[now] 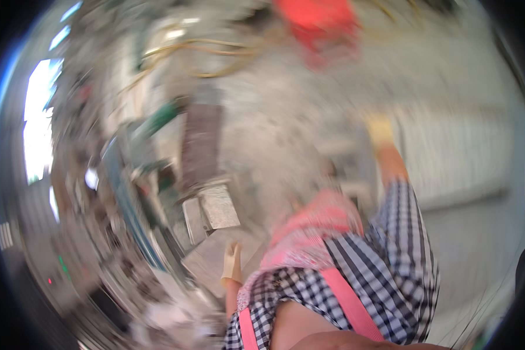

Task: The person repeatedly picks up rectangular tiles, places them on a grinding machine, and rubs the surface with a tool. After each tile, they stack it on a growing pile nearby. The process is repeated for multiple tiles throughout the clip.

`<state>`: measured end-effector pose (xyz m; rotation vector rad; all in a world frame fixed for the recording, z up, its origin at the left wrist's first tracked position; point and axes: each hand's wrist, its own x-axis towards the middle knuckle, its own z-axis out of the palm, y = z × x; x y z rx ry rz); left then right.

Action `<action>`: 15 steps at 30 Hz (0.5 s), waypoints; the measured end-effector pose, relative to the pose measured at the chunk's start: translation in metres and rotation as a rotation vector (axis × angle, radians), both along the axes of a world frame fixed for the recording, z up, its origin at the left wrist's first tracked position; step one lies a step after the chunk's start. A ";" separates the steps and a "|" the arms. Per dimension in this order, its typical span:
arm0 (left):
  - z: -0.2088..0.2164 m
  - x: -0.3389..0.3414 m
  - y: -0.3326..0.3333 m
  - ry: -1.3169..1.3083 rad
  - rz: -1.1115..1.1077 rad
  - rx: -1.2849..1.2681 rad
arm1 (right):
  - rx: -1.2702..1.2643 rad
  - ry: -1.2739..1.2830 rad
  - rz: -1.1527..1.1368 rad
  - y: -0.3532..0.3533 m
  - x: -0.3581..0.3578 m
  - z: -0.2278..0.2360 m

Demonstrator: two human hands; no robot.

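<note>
- Head view, blurred — gloved left hand over or on a brownish board, pale blocks just beyond.
- Gloved right hand out beside a pale slab.
- Either hand spread or gripping — cannot tell.

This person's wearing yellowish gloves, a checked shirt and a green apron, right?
Not quite: the apron is pink, not green, as the head view shows. The yellowish gloves and checked shirt are as you said.
</note>
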<state>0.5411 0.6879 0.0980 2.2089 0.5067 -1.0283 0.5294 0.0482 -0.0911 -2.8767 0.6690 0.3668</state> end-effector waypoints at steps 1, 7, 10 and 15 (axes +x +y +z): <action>0.000 -0.010 0.019 -0.069 0.028 -0.028 | 0.159 0.084 0.001 0.008 -0.002 0.011; -0.025 -0.050 0.118 -0.153 0.178 -0.073 | -0.097 0.212 0.270 0.119 0.005 0.083; -0.034 -0.055 0.141 -0.308 0.322 0.041 | 0.396 0.065 0.181 0.216 0.019 0.056; -0.063 -0.083 0.185 -0.478 0.448 -0.002 | 0.612 -0.060 0.405 0.325 0.027 0.005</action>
